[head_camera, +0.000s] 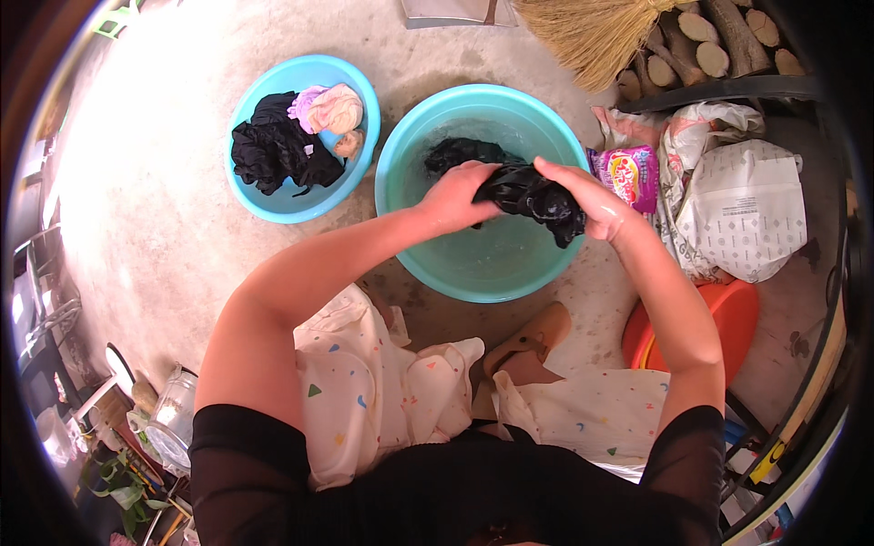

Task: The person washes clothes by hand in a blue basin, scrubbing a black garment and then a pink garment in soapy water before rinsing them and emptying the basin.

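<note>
Wet black cloth [529, 194] is bunched between my two hands above a large turquoise plastic basin [488, 298]. My left hand [464, 194] grips its left end, and my right hand [584, 198] has hold of the right end near the basin's right rim. Cloudy water stands in the basin, with more black cloth [461, 153] lying in it behind my left hand. To the left, a smaller blue plastic basin [304, 217] holds black garments [280, 147], a lilac cloth [306, 108] and a pale peach cloth [336, 109].
A purple detergent packet [625, 177] and crumpled plastic bags [741, 205] lie right of the large basin. Nearer me is a red plastic basin [730, 321]. A straw broom [594, 34] and cut logs [713, 58] are at the back right. A metal pail [171, 416] stands at lower left.
</note>
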A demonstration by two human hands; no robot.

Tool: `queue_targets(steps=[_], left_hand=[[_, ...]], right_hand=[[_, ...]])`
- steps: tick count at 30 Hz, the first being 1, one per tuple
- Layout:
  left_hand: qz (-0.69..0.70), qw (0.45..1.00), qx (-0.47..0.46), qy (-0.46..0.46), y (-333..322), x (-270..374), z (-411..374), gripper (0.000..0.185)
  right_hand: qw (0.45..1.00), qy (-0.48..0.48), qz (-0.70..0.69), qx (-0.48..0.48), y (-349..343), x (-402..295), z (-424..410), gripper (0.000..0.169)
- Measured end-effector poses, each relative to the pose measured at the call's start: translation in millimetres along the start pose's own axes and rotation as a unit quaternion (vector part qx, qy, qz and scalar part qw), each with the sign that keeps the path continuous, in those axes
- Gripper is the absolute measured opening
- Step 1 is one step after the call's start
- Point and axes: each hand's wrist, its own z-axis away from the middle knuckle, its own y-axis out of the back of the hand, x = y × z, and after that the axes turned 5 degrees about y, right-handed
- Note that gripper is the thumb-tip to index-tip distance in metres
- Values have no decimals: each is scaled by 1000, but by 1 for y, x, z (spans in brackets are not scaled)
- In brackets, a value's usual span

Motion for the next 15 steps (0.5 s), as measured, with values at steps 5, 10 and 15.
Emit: queue_targets(steps=[5, 10, 15], left_hand=[[-113, 992, 20, -54, 22, 6, -1, 34], [-176, 982, -59, -22, 44, 3, -9, 30], [-97, 994, -57, 14, 58, 11, -14, 21]], right_hand=[[946, 116, 302, 18, 7, -9, 24, 92], [821, 168, 545, -27, 13, -6, 23, 95], [806, 259, 532, 30, 5, -14, 40, 69]])
